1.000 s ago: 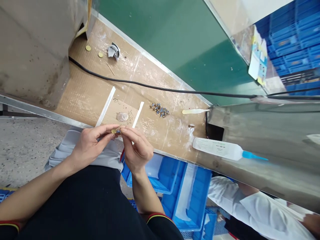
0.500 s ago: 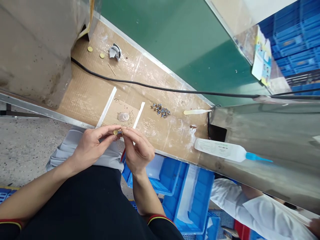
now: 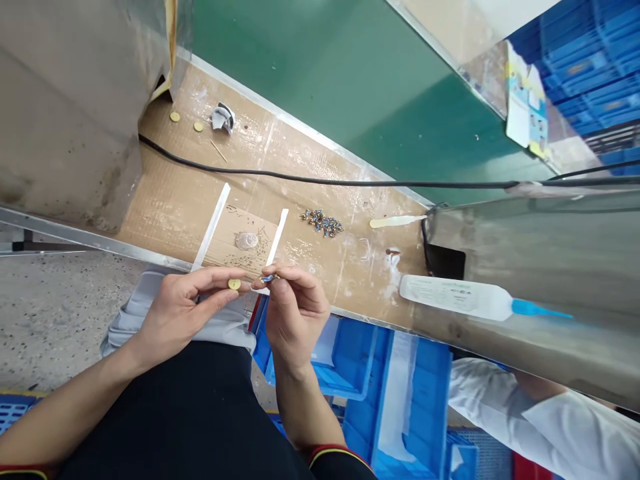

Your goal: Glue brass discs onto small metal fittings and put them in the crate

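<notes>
Between the thumb and fingers of my left hand (image 3: 183, 310) is a small round yellow disc (image 3: 234, 284). My right hand (image 3: 299, 310) pinches a small blue and gold metal piece (image 3: 270, 277), just right of the left fingertips. Both hands are over the front edge of the cardboard-covered bench. Beyond them, a small clear round dish (image 3: 247, 241) stands among tiny scattered bits, between two white tape strips. A pile of small blue and gold metal pieces (image 3: 323, 223) lies farther right, similar to the held one.
A black cable (image 3: 310, 177) crosses the bench. Two yellow discs (image 3: 199, 127) lie at the back left near a crumpled grey-white piece (image 3: 223, 119). To the right are a pale flat stick (image 3: 397, 221) and a blue-tipped bottle (image 3: 455, 297). Blue crates (image 3: 420, 400) stand below; a person in white sits right.
My right hand has moved right, away from the left, with the metal piece in its fingers. The yellow disc in my left hand now shows more fully. The view has shifted slightly.
</notes>
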Demonstrator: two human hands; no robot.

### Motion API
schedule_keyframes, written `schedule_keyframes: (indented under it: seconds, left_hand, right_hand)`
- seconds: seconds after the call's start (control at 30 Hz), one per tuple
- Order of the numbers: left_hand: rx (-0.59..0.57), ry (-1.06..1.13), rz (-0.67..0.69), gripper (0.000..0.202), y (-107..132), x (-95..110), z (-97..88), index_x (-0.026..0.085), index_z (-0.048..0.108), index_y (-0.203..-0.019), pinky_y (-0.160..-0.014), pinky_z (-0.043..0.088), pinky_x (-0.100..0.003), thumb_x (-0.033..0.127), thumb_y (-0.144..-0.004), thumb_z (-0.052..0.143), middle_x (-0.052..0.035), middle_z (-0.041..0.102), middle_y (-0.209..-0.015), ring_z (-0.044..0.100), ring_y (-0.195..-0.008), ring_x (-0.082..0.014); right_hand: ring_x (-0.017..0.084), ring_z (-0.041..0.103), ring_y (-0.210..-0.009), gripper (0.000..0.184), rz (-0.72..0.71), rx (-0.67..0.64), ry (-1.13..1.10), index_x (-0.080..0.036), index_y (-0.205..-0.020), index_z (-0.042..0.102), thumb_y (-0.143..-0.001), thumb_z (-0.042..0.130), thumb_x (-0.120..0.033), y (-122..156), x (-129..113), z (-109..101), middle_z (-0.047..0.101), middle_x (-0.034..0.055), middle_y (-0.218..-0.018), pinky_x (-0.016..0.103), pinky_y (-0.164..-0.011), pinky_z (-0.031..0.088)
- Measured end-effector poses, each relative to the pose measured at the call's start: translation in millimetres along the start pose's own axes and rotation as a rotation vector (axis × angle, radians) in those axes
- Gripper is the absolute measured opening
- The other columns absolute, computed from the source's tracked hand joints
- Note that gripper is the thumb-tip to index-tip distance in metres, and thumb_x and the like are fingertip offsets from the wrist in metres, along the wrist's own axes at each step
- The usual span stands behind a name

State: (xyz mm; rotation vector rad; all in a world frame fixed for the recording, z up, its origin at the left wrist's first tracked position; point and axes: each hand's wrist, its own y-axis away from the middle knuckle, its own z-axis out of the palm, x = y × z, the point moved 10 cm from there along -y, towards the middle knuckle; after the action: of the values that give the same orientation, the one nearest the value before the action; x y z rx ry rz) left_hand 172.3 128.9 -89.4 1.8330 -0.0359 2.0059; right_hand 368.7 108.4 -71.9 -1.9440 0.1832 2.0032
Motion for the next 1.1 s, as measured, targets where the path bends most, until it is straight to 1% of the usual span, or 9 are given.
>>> schedule_keyframes:
  seconds: [0.13,0.27,0.47,0.57,0.77,0.87,0.97,1.03,1.1]
  left_hand:
    - [0.043,-0.172,0.084,0.022,2.7,7.8,-5.4,0.033,0.089,-0.129,-0.099,0.074,-0.032,0.038,-0.107,0.087,0.0024,0.092,-0.113,0.090,-0.105,-0.0218]
    - [0.055,-0.288,0.156,0.019,5.6,16.4,-4.6,0.035,0.089,-0.125,-0.095,0.075,-0.034,0.039,-0.107,0.087,0.0045,0.092,-0.112,0.091,-0.102,-0.0227]
    - [0.067,-0.344,0.196,0.015,9.2,27.5,-2.3,0.037,0.089,-0.121,-0.090,0.077,-0.034,0.040,-0.106,0.089,0.0061,0.092,-0.109,0.091,-0.098,-0.0233]
    - [0.059,-0.376,0.216,0.015,10.4,33.2,-0.3,0.037,0.089,-0.118,-0.087,0.078,-0.035,0.044,-0.106,0.088,0.0057,0.092,-0.108,0.091,-0.094,-0.0240]
    - [0.042,-0.396,0.209,0.013,13.5,37.2,4.9,0.038,0.089,-0.118,-0.090,0.078,-0.035,0.040,-0.106,0.088,0.0071,0.092,-0.110,0.090,-0.090,-0.0216]
    - [0.046,-0.410,0.202,0.014,14.7,34.6,5.9,0.040,0.088,-0.119,-0.092,0.078,-0.035,0.039,-0.105,0.089,0.0083,0.091,-0.110,0.090,-0.089,-0.0207]
    - [0.053,-0.414,0.180,0.014,13.3,29.7,5.2,0.040,0.089,-0.119,-0.094,0.077,-0.035,0.039,-0.105,0.089,0.0078,0.091,-0.110,0.090,-0.091,-0.0216]
    - [0.045,-0.400,0.164,0.016,11.2,26.8,5.9,0.040,0.089,-0.122,-0.096,0.077,-0.035,0.038,-0.106,0.088,0.0070,0.092,-0.111,0.090,-0.094,-0.0224]
    - [0.029,-0.380,0.158,0.019,9.3,25.8,7.9,0.039,0.089,-0.127,-0.099,0.076,-0.036,0.038,-0.108,0.086,0.0061,0.091,-0.116,0.091,-0.099,-0.0229]
  right_hand:
    - [0.014,0.081,-0.079,0.008,0.007,-0.015,-0.027,-0.029,-0.116,0.082,-0.109,0.079,-0.027,-2.0,-2.7,-2.8,0.081,0.0019,-0.109,0.028,-0.072,0.070]
    - [0.013,0.077,-0.074,0.009,0.030,-0.047,-0.039,-0.030,-0.117,0.082,-0.110,0.078,-0.028,-2.7,-3.1,-5.0,0.079,0.0009,-0.107,0.028,-0.070,0.069]
    - [0.013,0.078,-0.072,0.009,0.075,-0.086,-0.150,-0.031,-0.118,0.083,-0.110,0.080,-0.031,-1.2,-1.4,-4.2,0.081,0.0010,-0.107,0.028,-0.071,0.071]
    - [0.012,0.078,-0.072,0.012,0.077,-0.098,-0.202,-0.032,-0.119,0.083,-0.110,0.079,-0.026,-1.6,-5.0,-3.6,0.081,0.0002,-0.109,0.027,-0.071,0.072]
    - [0.013,0.081,-0.074,0.011,0.075,-0.080,-0.229,-0.032,-0.118,0.084,-0.110,0.080,-0.025,-0.7,-9.6,-7.6,0.082,0.0009,-0.108,0.027,-0.068,0.073]
    - [0.013,0.079,-0.069,0.007,0.055,-0.060,-0.172,-0.029,-0.116,0.083,-0.110,0.080,-0.028,2.4,-10.5,-11.9,0.082,0.0018,-0.107,0.028,-0.067,0.074]
    - [0.016,0.082,-0.079,0.007,0.012,-0.036,-0.045,-0.028,-0.114,0.083,-0.111,0.077,-0.026,5.6,-15.2,-16.6,0.082,0.0043,-0.107,0.029,-0.067,0.074]
    - [0.020,0.085,-0.091,0.015,-0.078,-0.034,0.070,-0.030,-0.118,0.084,-0.109,0.077,-0.020,6.8,-26.0,-17.2,0.084,0.0050,-0.109,0.031,-0.071,0.076]
    - [0.022,0.087,-0.098,0.027,-0.220,-0.052,0.198,-0.032,-0.124,0.084,-0.107,0.078,-0.012,8.5,-41.7,-13.4,0.087,0.0042,-0.109,0.035,-0.079,0.078]
